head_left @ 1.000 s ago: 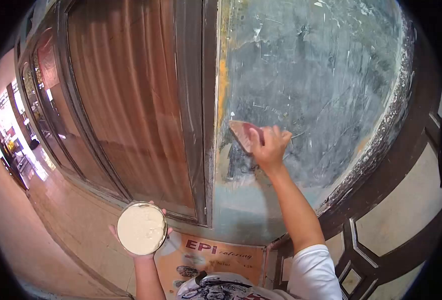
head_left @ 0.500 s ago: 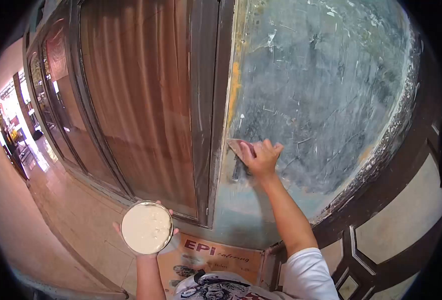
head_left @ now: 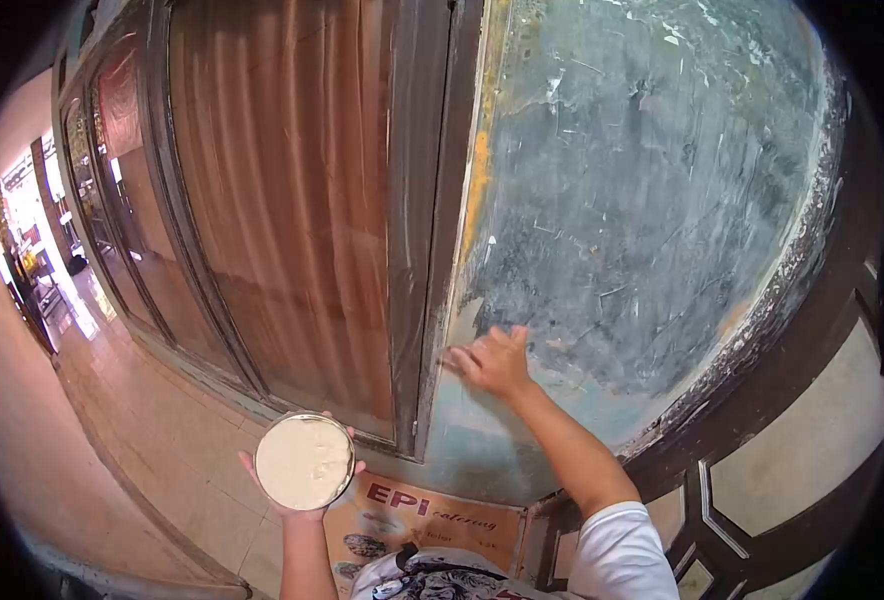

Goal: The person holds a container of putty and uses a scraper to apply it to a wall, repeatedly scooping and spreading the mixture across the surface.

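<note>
Preferably, we keep the scraper at a shallow, constant angle and draw it along the wall with even pressure, clear of the wooden frame. We hold the tub level — its pale paste lies close to the rim. Our right hand has curled fingers that appear to pinch the scraper, which shows only as a thin edge just beyond the fingertips, toward the frame. Our left hand supports the tub from beneath — fingers spread around its side.
</note>
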A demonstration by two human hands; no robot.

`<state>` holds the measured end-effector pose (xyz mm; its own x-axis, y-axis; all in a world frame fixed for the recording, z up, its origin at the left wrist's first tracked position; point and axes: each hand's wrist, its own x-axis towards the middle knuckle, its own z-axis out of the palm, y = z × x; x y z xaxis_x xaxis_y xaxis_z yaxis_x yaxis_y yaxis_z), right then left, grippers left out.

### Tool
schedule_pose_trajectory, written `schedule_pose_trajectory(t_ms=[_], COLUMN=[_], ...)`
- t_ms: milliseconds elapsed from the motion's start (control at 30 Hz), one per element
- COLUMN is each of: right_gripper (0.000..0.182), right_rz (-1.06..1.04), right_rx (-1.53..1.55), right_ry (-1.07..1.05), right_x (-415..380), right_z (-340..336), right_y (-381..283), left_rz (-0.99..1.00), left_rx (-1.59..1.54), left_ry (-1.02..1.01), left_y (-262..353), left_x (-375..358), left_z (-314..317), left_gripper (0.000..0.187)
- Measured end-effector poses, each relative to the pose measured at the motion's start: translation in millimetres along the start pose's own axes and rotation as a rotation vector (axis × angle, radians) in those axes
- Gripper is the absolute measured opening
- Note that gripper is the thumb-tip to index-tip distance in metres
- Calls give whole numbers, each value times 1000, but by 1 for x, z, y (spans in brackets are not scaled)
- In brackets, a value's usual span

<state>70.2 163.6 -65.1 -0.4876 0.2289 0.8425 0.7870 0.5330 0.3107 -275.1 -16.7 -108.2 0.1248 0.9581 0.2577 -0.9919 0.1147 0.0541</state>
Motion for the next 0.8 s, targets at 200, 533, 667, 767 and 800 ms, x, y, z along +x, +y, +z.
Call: schedule_pose_trajectory(t_ms=[200,533,667,767,800], right_gripper=[32,31,35,33,28], right_rz=[-181,33,-136,-348,-275], right_rx=[184,-257,49,114,114], right_ry=[-336,40,-417,-392,-468], right_x=[-87,27,-85,-102,-91], right_z=[41,-22,36,45,43], right_y=[-28,15,-23,-15,0], left_rz=[-10,11,12,20,42], left_rx=[216,90,183,50,21], left_ry=[-47,-14,-65,-21,28], left_y=[0,-3,-1,-1,-1], left_x=[0,2,1,-2,-3], left_z=[-15,-7,-14,0,4], left_gripper=[104,107,107,108,112])
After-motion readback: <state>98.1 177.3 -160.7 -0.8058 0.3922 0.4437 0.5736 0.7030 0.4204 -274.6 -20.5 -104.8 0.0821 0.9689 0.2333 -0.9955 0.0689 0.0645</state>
